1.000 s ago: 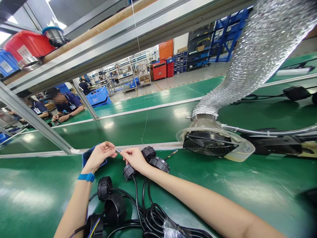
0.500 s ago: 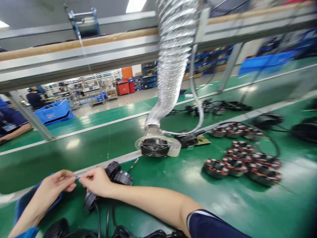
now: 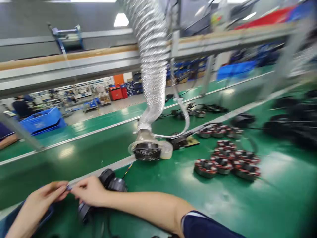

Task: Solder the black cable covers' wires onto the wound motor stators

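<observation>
Along the near edge of the green surface (image 3: 160,195), the left hand (image 3: 43,198) and right hand (image 3: 89,191) close on a small metal piece (image 3: 68,187), though blur hides its detail. Black round connectors (image 3: 110,181) sit beyond, ring-shaped coils (image 3: 223,162) further right. A loosened pinch could drop the piece.
</observation>
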